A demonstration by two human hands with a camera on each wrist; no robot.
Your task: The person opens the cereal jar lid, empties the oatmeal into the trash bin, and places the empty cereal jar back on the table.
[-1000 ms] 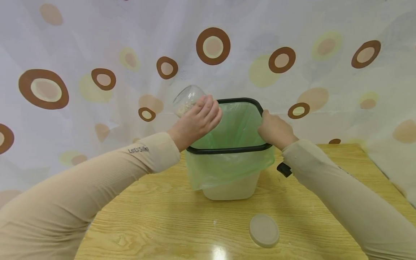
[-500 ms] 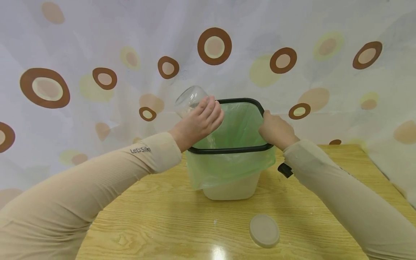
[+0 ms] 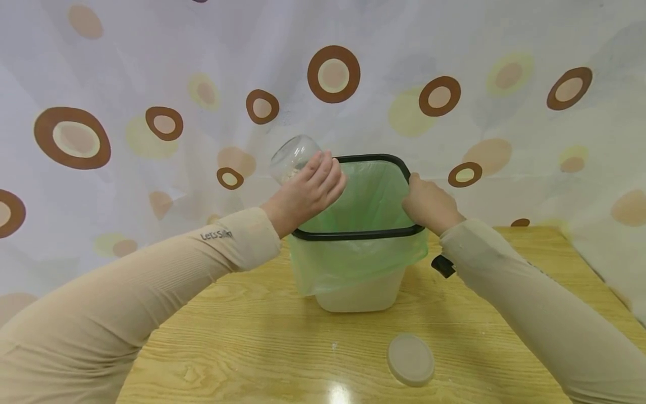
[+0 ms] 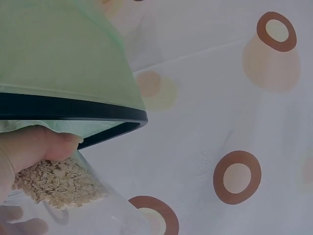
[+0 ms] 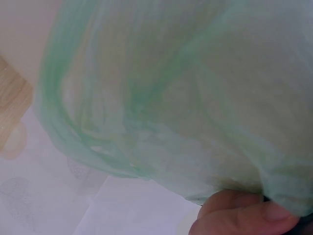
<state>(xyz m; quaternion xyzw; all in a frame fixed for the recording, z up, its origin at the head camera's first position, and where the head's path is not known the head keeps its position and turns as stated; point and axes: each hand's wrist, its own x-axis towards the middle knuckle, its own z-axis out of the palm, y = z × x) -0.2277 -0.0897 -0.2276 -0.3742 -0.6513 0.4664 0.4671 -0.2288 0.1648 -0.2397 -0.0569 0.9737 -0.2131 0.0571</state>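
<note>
My left hand (image 3: 309, 189) grips a clear jar (image 3: 292, 157), tilted with its mouth toward the bin, at the left of the rim. In the left wrist view, pale oat-like flakes (image 4: 61, 183) lie inside the jar below my thumb. A light trash bin (image 3: 359, 294) stands on the table, lined with a translucent green bag (image 3: 353, 261) folded over its outside. A black rim frame (image 3: 358, 234) sits around the bin's top. My right hand (image 3: 429, 202) holds this frame and the bag at the right side. The right wrist view shows its fingers pinching the bag's edge.
A round beige lid (image 3: 410, 359) lies on the wooden table (image 3: 242, 336) in front of the bin. Behind hangs a white curtain (image 3: 202, 56) with brown and yellow circles. A black strap end (image 3: 443, 266) shows beneath the right cuff.
Half a second ago pale flakes were falling from the jar into the bag; now no falling stream shows. Both hands and the bin stay nearly in place.
</note>
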